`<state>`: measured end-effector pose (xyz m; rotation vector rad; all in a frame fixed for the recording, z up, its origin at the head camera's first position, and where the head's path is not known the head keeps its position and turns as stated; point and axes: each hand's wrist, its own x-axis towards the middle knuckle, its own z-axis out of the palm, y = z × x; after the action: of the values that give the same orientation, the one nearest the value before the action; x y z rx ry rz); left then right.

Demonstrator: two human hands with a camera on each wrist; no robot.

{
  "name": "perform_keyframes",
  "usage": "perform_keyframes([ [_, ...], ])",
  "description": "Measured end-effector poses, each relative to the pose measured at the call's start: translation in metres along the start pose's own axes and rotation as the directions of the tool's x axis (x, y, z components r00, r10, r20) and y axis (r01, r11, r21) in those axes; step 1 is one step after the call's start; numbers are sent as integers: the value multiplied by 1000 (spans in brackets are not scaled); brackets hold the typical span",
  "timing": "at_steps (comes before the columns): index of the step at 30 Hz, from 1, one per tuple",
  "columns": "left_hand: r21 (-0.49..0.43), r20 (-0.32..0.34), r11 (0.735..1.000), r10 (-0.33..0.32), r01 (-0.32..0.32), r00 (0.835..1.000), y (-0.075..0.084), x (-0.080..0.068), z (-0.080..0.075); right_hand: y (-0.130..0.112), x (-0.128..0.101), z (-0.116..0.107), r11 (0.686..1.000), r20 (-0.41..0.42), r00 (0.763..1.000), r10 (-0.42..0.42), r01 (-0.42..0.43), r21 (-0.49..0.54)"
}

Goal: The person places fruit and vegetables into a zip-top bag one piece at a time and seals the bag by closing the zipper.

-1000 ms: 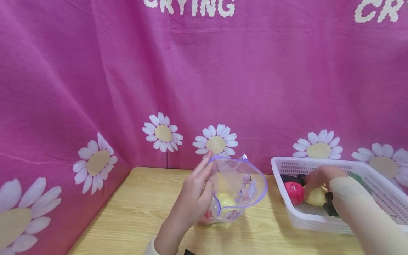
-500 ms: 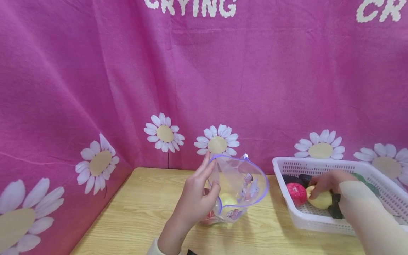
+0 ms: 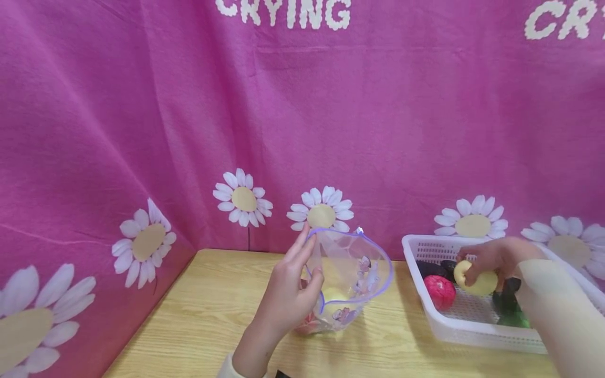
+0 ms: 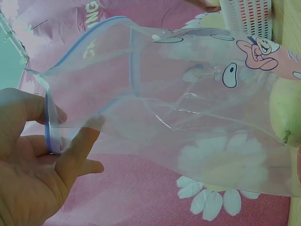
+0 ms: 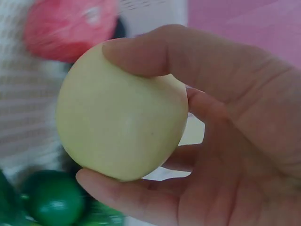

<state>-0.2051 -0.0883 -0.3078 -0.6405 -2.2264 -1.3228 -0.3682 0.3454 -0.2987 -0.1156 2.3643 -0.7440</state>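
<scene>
Pink cloth [image 3: 118, 131] printed with white daisies hangs behind and to the left of the wooden table [image 3: 198, 320]. At mid-table the left hand [image 3: 288, 291] pinches the rim of a clear zip bag [image 3: 352, 275], thumb and fingers curled on its blue-edged mouth, which gapes upward; a pale fruit lies inside. To the right, the right hand [image 3: 496, 257] grips a yellow ball [image 3: 475, 278] between thumb and curled fingers, raised above the white basket [image 3: 472, 331], which holds a red ball [image 3: 439, 291] and green pieces [image 3: 512, 315].
</scene>
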Motion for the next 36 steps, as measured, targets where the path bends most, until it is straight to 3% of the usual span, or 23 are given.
perform_keyframes([
  [3,21,4,1000,5,-5,1000,0,-1,-1,-22,-16,-4,997,-50,997,-60,57,-58],
  [6,37,6,999,18,-18,1000,0,-1,-1,-43,-28,0,969,-115,969,-217,200,-145],
  [8,62,3,998,25,-25,1000,-1,-1,-1,-59,-38,7,929,-167,923,-347,314,-193],
  [10,85,-2,996,31,-31,1000,-1,-2,0,-79,-50,18,879,-214,859,-465,419,-230],
  [14,121,-13,991,57,-55,998,-2,-2,1,-119,-76,47,788,-273,740,-614,559,-258],
  [17,145,-20,986,85,-81,996,-3,-1,2,-145,-87,71,730,-242,689,-683,647,-219],
  [20,175,-23,980,102,-96,995,-3,-1,3,-165,-87,96,688,-146,672,-726,712,-143],
  [22,190,-16,977,104,-99,994,-3,-1,3,-174,-82,111,687,-80,682,-727,722,-86],
  [24,205,-4,973,107,-104,994,-3,-2,4,-181,-76,126,712,-48,710,-702,700,-55],
  [26,221,14,968,117,-117,993,-3,-2,4,-186,-70,138,730,-56,727,-684,681,-64],
  [28,238,36,962,128,-133,991,-2,-2,3,-190,-64,147,736,-109,728,-677,666,-125],
  [31,254,65,955,139,-151,988,-1,-2,2,-193,-54,156,725,-253,682,-686,616,-307],
  [34,249,83,958,129,-146,988,0,-2,2,-193,-47,160,742,-404,630,-663,476,-473],
  [36,238,84,961,121,-138,989,1,-2,3,-192,-44,160,758,-473,607,-638,390,-522],
])
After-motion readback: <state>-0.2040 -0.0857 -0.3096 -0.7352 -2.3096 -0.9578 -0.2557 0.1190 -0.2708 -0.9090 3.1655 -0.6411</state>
